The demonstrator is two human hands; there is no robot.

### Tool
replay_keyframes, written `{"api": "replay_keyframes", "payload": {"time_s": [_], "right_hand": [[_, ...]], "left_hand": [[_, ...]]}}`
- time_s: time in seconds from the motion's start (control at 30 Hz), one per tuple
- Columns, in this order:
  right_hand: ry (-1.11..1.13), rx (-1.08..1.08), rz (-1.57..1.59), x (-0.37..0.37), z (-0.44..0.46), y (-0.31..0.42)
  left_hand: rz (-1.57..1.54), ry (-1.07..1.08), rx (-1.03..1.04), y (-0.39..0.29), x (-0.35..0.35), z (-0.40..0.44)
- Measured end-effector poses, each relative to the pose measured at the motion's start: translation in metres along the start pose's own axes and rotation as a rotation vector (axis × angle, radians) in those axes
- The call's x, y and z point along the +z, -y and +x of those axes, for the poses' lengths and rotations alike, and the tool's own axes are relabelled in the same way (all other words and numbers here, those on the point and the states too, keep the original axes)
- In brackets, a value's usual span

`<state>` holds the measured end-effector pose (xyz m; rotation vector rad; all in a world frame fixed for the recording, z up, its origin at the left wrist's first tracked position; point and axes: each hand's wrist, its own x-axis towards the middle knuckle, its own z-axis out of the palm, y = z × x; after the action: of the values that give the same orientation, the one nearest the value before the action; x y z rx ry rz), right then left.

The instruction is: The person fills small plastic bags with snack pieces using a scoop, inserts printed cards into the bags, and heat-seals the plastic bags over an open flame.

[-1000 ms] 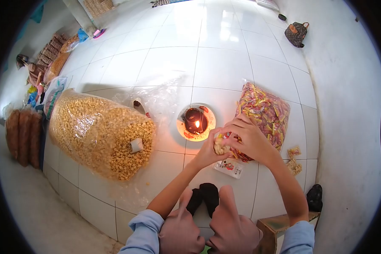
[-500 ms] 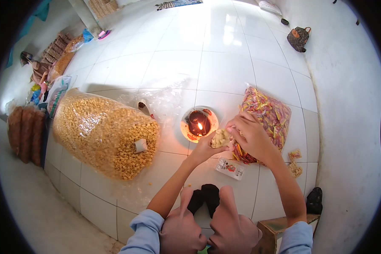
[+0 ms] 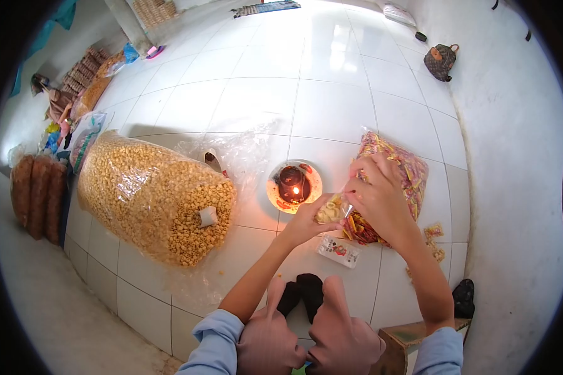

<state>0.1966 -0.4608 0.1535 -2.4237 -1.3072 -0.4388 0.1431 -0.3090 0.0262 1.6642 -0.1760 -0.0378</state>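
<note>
My left hand (image 3: pixel 305 224) is wrapped round a small clear plastic bag (image 3: pixel 333 210) of pale yellow snack pieces. At the bag's upper right edge, the fingers of my right hand (image 3: pixel 379 197) pinch the clear plastic. Just beyond my left hand, a small flame burns on a dark holder in a round plate (image 3: pixel 314 180). Behind my right hand lies a large clear bag of red and yellow wrapped sachets (image 3: pixel 413 172), partly covered by that hand. A white printed packet (image 3: pixel 338 251) rests on the tiles below my hands.
To the left lies a big open plastic sack of yellow snacks (image 3: pixel 141 187) with a white scoop-like piece (image 3: pixel 207 216) on top. Small filled bags (image 3: pixel 434 242) are at right, near a wooden stool (image 3: pixel 413 331). A person (image 3: pixel 59 105) sits far left; a backpack (image 3: pixel 441 61) leans by the wall.
Both hands have shifted slightly, and the small bag has tilted to the right. More of its clear plastic now shows between my hands.
</note>
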Motion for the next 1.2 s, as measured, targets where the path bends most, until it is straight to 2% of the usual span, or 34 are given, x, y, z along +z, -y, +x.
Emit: {"api": "replay_keyframes", "payload": {"time_s": [0.07, 0.13, 0.27, 0.33, 0.43, 0.57, 0.63, 0.77, 0.83, 0.97, 1.07, 1.13, 1.17, 1.2], "right_hand": [[-0.06, -0.013, -0.027, 0.003, 0.002, 0.0], [-0.043, -0.102, -0.043, 0.011, 0.001, -0.002], [0.01, -0.063, -0.007, 0.017, 0.001, -0.005], [0.009, -0.026, 0.1, 0.022, 0.001, -0.007], [0.016, -0.006, 0.107, 0.025, 0.001, -0.007], [0.066, 0.016, 0.147, 0.026, 0.002, -0.009], [0.081, 0.239, 0.588, 0.027, 0.004, -0.012], [0.125, 0.274, 0.66, 0.012, 0.001, 0.0], [0.127, 0.273, 0.717, 0.025, -0.004, -0.002], [0.086, 0.279, 0.725, 0.037, -0.007, -0.008], [0.027, 0.19, 0.666, 0.039, -0.006, -0.005], [-0.242, 0.327, 1.073, 0.044, -0.005, 0.005], [-0.242, 0.327, 1.071, 0.047, -0.007, 0.004], [-0.241, 0.376, 1.206, 0.05, -0.01, 0.003]], "left_hand": [[-0.016, -0.002, -0.036, -0.002, -0.001, -0.001], [0.161, -0.116, 0.097, -0.01, -0.001, 0.0], [0.082, -0.085, 0.038, 0.004, 0.0, 0.0], [0.165, -0.124, 0.153, 0.002, -0.001, -0.001], [0.238, -0.137, 0.214, -0.002, -0.005, -0.002], [0.024, -0.162, 0.2, 0.014, 0.0, -0.001], [-0.059, -0.165, 0.101, 0.017, -0.001, -0.001], [0.125, -0.209, 0.191, 0.01, -0.008, 0.002], [-0.191, -0.177, 0.093, -0.002, -0.005, 0.003], [-0.187, -0.156, 0.146, -0.009, -0.005, 0.002], [-0.168, -0.19, 0.126, -0.006, -0.006, 0.0], [-0.295, -0.207, 0.129, -0.018, -0.003, -0.001], [-0.296, -0.206, 0.13, -0.015, -0.003, 0.003], [-0.141, -0.27, 0.259, -0.012, -0.005, 0.009]]}}
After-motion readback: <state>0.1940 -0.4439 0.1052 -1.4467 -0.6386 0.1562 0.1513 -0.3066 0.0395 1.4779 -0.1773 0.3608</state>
